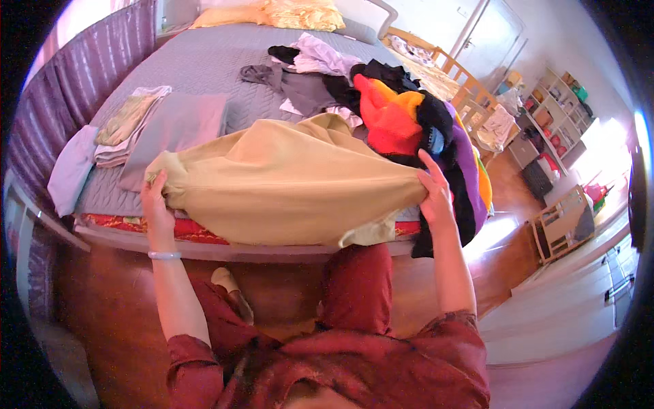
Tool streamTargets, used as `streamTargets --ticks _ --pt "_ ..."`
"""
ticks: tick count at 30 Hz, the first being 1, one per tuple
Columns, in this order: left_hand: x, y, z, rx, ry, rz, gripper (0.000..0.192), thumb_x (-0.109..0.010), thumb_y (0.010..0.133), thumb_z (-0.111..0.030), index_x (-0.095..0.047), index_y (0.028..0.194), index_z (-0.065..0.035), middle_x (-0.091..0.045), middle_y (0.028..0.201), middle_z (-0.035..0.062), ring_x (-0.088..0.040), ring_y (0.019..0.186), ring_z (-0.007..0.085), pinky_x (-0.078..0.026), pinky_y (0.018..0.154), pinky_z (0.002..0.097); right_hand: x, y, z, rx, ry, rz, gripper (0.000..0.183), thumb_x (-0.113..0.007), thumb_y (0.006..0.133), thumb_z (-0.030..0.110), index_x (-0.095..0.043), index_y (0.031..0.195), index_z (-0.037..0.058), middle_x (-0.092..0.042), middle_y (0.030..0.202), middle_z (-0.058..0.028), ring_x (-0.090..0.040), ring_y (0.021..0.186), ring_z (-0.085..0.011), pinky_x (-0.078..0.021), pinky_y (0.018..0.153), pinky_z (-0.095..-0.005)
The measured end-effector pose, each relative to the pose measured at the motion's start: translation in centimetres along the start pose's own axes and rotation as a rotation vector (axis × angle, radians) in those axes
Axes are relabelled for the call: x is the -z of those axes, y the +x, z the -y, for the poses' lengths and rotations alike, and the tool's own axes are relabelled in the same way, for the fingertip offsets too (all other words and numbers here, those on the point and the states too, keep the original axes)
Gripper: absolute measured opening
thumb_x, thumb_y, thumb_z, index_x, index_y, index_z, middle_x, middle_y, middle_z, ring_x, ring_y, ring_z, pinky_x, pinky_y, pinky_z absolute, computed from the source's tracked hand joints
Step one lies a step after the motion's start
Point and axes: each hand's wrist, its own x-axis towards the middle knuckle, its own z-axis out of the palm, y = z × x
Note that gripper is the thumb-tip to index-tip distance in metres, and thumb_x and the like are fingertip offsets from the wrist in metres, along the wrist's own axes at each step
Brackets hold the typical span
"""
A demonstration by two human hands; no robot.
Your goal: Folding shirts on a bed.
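Observation:
A tan cloth garment (pixel 296 184) is stretched sideways between my two hands, over the front edge of the bed. My left hand (pixel 158 202) grips its gathered, elastic-looking end at the left. At the other end, my right hand (pixel 434 189) pinches the fabric with the thumb and some fingers spread. A pale piece of the cloth hangs at its lower right. Behind the garment lie a grey garment (pixel 306 92), a light purple garment (pixel 327 53) and a multicoloured fleecy cloth (pixel 391 120) in a loose heap. Folded grey cloth (pixel 176 120) is at the left.
The bed has a grey quilted cover (pixel 214 56) and yellow pillows (pixel 301 14) at its far end. Folded light cloths (pixel 127 122) and a pale lilac folded cloth (pixel 74 168) lie near its left edge. A purple curtain (pixel 82 92) hangs at the left; a wooden crib (pixel 465 82) stands beyond.

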Motion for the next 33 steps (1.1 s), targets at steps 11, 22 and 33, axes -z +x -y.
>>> streamTargets --ticks 11,22,33 --pt "2.5 -2.7 -5.8 0.075 0.085 0.261 0.025 -0.053 0.082 -0.005 -0.055 0.106 0.0022 -0.06 0.1 0.0065 -0.058 0.09 0.0143 -0.045 0.08 0.0267 5.5 0.2 0.2 0.182 -0.872 0.096 0.021 -0.057 0.074 -0.001 -0.058 0.094 0.0026 -0.059 0.091 -0.0011 -0.052 0.071 -0.0102 -0.0422 0.067 -0.0225" --pt "-7.6 -11.1 -7.3 -0.736 1.139 0.445 0.013 -0.057 0.078 -0.006 -0.06 0.089 -0.0011 -0.061 0.09 0.0144 -0.062 0.067 0.0232 -0.048 0.062 0.0303 -6.9 -4.3 2.8 0.695 -0.687 0.473 0.011 -0.068 0.071 0.012 -0.063 0.078 0.0061 -0.061 0.079 -0.007 -0.057 0.082 -0.0229 -0.0435 0.077 -0.0333" --pt "-16.4 -18.8 -6.5 -0.352 0.807 0.669 0.026 -0.053 0.082 0.002 -0.054 0.107 0.0039 -0.061 0.088 0.0085 -0.062 0.083 0.0158 -0.049 0.072 0.0233 -11.8 -4.9 -1.3 0.166 -0.246 0.618 0.013 -0.055 0.083 0.01 -0.059 0.093 0.0035 -0.059 0.083 -0.0077 -0.055 0.082 -0.0167 -0.0441 0.07 -0.0271"
